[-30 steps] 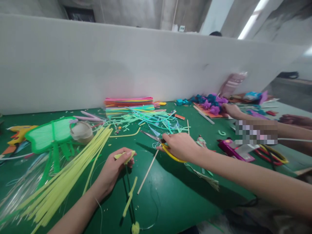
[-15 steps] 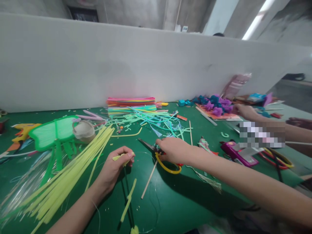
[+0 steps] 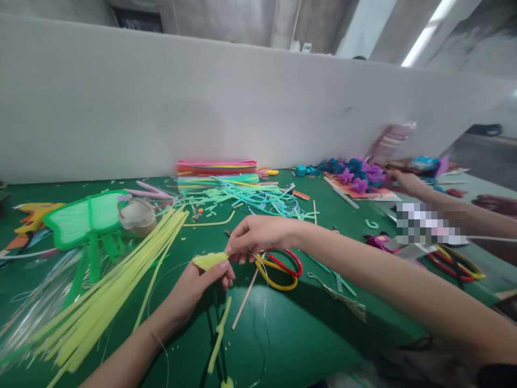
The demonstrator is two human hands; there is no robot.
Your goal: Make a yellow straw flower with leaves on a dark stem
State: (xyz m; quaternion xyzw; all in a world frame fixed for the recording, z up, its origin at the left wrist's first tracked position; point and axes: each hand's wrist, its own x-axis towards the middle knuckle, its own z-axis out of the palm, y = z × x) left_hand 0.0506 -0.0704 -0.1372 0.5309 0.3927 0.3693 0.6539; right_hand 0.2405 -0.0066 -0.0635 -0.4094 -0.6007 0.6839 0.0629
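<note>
While your left hand (image 3: 194, 283) pinches the yellow strip (image 3: 210, 260), your right hand (image 3: 258, 234) closes thumb and finger on that strip's far tip — both clamped. Scissors (image 3: 278, 267) lie on the green table (image 3: 299, 328) just right of the grip — untouched.

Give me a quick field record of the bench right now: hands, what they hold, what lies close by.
left hand: pinches a yellow strip
right hand: fingertips meet the same strip's end
scissors: lying on the green table, under the right wrist, not held
wooden stick: flat beside the scissors
yellow strips bundle: to the left
co-worker's hand: far right, by purple flowers
</note>
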